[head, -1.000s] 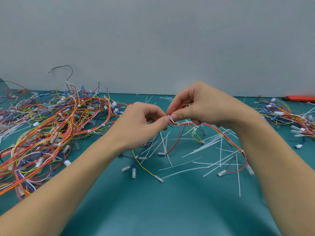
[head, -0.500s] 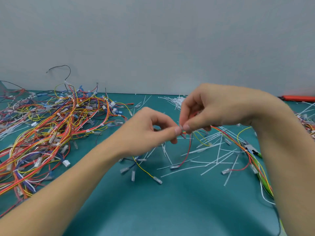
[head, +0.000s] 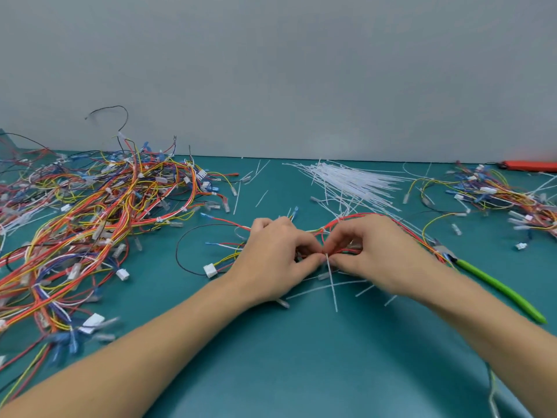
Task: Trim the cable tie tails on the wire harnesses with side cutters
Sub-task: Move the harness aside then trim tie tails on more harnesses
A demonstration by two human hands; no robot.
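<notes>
My left hand (head: 275, 260) and my right hand (head: 376, 254) meet at the middle of the green mat, both pinching a red, yellow and black wire harness (head: 355, 220). A white cable tie (head: 331, 282) sits on the bundle between my fingertips, and its long tail hangs down toward me. The side cutters (head: 494, 286), with green handles, lie on the mat just right of my right forearm, jaws pointing toward the harness.
A big tangle of harnesses (head: 90, 224) covers the left of the mat (head: 301, 372). A smaller heap (head: 500, 194) lies at the far right. A fan of loose white cable ties (head: 346, 179) lies behind my hands. Cut tails litter the middle. An orange tool (head: 533, 166) lies by the wall.
Both hands have dropped lower toward the mat with the harness. The cable tie's tail now hangs below my fingertips. The view has tilted, bringing the green-handled cutters into sight.
</notes>
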